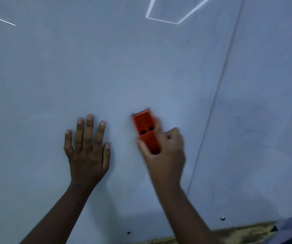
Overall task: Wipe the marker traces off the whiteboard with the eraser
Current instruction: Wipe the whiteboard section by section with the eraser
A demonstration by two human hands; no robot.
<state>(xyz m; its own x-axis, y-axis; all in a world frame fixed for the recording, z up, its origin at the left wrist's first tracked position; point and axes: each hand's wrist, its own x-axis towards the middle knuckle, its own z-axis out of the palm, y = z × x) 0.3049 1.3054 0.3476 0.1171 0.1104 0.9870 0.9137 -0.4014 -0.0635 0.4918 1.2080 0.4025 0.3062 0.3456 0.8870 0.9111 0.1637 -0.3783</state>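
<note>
Whiteboard (124, 67) under eraser (144, 127); right hand (166, 152) grips it.

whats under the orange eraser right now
The eraser, gripped by the right hand, sits against the whiteboard. Whether any marker trace lies beneath it cannot be seen: eraser and hand cover that patch.

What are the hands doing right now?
Left hand: open, flat on the whiteboard, holding nothing.
Right hand: closed around the orange eraser.
</note>
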